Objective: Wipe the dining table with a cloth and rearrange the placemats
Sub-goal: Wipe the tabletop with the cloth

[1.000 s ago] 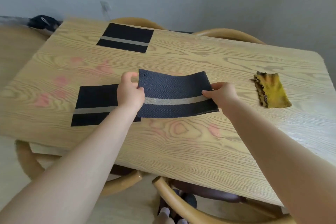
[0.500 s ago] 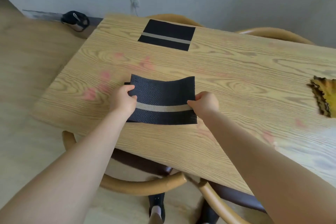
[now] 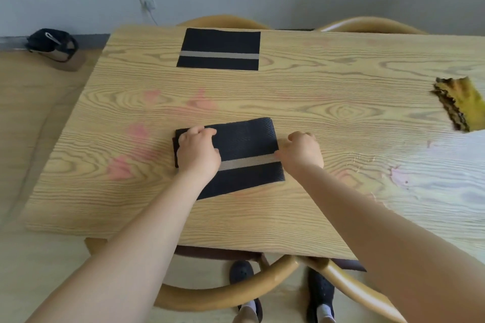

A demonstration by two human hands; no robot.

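Note:
A black placemat with a grey stripe lies near the front of the wooden dining table, stacked on another black mat whose edge peeks out at the left. My left hand presses on the top mat's left end with curled fingers. My right hand pinches its right edge at the stripe. A second striped placemat lies flat at the table's far side. The yellow cloth lies crumpled at the right edge of view.
Wooden chairs stand at the near edge and behind the far edge. A dark bag sits on the floor by the wall. A wet patch shines on the table at the right. My shoes show below.
I carried the placemat leftward and set it down on top of the other mat near the front. The view shifted, so the cloth now sits at the right edge.

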